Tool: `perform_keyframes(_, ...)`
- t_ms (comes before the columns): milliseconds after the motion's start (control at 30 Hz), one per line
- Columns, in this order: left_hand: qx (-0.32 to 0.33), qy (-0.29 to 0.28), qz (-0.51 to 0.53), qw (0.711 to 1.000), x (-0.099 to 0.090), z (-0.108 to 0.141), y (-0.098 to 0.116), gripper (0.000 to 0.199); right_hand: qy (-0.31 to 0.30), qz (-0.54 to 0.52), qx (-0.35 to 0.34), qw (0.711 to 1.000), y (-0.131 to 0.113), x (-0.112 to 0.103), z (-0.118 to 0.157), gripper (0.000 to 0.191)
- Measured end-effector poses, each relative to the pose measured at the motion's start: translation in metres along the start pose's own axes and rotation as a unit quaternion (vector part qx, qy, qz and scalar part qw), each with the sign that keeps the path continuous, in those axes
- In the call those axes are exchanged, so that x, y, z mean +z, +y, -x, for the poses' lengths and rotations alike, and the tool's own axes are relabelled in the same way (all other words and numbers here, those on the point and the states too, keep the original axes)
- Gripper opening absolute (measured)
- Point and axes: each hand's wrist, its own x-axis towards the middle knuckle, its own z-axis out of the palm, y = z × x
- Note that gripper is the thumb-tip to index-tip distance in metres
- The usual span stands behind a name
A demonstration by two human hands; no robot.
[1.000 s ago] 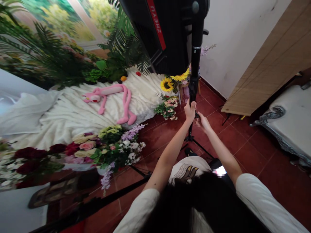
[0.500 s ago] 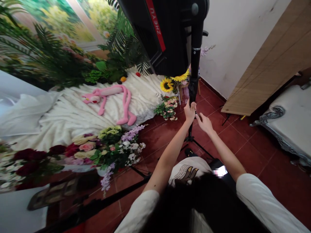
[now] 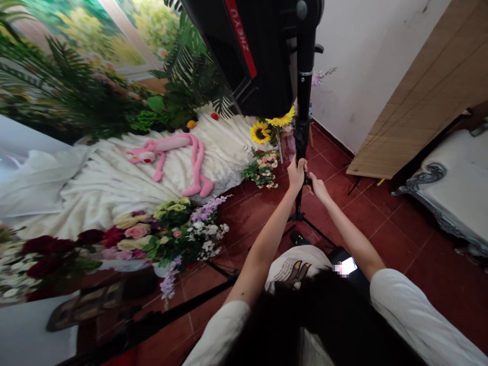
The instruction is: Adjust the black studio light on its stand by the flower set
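Note:
A black light stand [image 3: 304, 96] rises upright in front of me, carrying a large black studio light [image 3: 244, 66] with a red "ZHEYU" strip. My left hand [image 3: 296, 174] is closed around the pole, thumb upward. Just below and to the right, my right hand [image 3: 317, 187] has its fingers curled at a small black knob [image 3: 307, 180] on the pole's collar; the fingertips are partly hidden. Lower down, the stand's legs spread over the red tiled floor [image 3: 335, 216].
A pink plush panther [image 3: 179, 142] lies on a white furry cloth [image 3: 114, 185] at left. Artificial flowers [image 3: 152, 236] stand in front of it, sunflowers [image 3: 260, 132] behind the stand. A second black stand [image 3: 171, 315] crosses lower left. At right are a wooden-toned panel [image 3: 404, 96] and white carved furniture [image 3: 453, 178].
My right hand's fingers, stretched toward the knob before, are now curled in at it. My left hand keeps its hold on the pole. The view has shifted slightly.

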Motion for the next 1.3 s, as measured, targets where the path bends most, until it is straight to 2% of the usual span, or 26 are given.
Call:
perform_keyframes(67,0.007,-0.021,-0.010,1.000,-0.003,0.001,0.003,0.057,-0.001,-0.046,0.032,0.998,-0.002,0.004,0.004,0.069)
perform_keyframes(167,0.033,-0.031,-0.039,0.998,-0.008,0.003,0.012,0.053,0.039,-0.090,0.053,0.994,-0.003,0.015,0.011,0.068)
perform_keyframes(267,0.040,-0.028,-0.060,0.997,-0.015,0.011,0.022,0.047,0.084,-0.114,0.027,0.990,0.002,0.032,0.018,0.064)
perform_keyframes(333,0.037,-0.024,-0.067,0.997,-0.025,0.022,0.027,0.045,0.083,-0.123,-0.003,0.989,0.008,0.045,0.021,0.057)
perform_keyframes(400,0.025,-0.024,-0.069,0.997,-0.043,0.039,0.029,0.043,0.049,-0.113,-0.030,0.992,0.014,0.060,0.024,0.049)
perform_keyframes(500,-0.021,-0.020,-0.071,0.997,-0.084,0.078,0.029,0.040,-0.028,-0.070,-0.058,0.995,0.022,0.088,0.029,0.040)
perform_keyframes(567,-0.048,0.035,-0.096,0.994,-0.118,0.111,0.028,0.039,-0.100,-0.028,-0.077,0.992,0.025,0.112,0.037,0.035)
perform_keyframes(633,-0.072,0.131,-0.134,0.980,-0.156,0.147,0.026,0.040,-0.200,0.012,-0.100,0.975,0.028,0.139,0.050,0.032)
perform_keyframes(700,-0.105,0.249,-0.152,0.951,-0.193,0.185,0.020,0.044,-0.298,0.033,-0.114,0.947,0.029,0.169,0.066,0.030)
perform_keyframes(767,-0.133,0.374,-0.149,0.906,-0.229,0.223,0.013,0.046,-0.368,0.042,-0.115,0.922,0.029,0.198,0.083,0.029)
perform_keyframes(833,-0.155,0.494,-0.155,0.841,-0.262,0.260,0.007,0.044,-0.414,0.045,-0.116,0.902,0.025,0.226,0.099,0.029)
perform_keyframes(933,-0.167,0.657,-0.158,0.718,-0.298,0.309,0.008,0.036,-0.476,0.054,-0.132,0.868,0.013,0.263,0.120,0.030)
perform_keyframes(1000,-0.161,0.727,-0.155,0.649,-0.314,0.332,0.016,0.033,-0.511,0.063,-0.144,0.845,0.002,0.287,0.132,0.033)
perform_keyframes(1067,-0.134,0.753,-0.177,0.620,-0.322,0.343,0.027,0.033,-0.541,0.073,-0.146,0.825,-0.009,0.313,0.143,0.038)
perform_keyframes(1133,-0.081,0.738,-0.222,0.632,-0.328,0.345,0.040,0.035,-0.567,0.087,-0.135,0.808,-0.021,0.340,0.153,0.044)
perform_keyframes(1233,-0.013,0.681,-0.265,0.682,-0.335,0.334,0.056,0.043,-0.586,0.129,-0.102,0.794,-0.037,0.380,0.165,0.055)
perform_keyframes(1300,-0.006,0.647,-0.270,0.713,-0.343,0.325,0.064,0.049,-0.589,0.168,-0.080,0.786,-0.047,0.403,0.170,0.059)
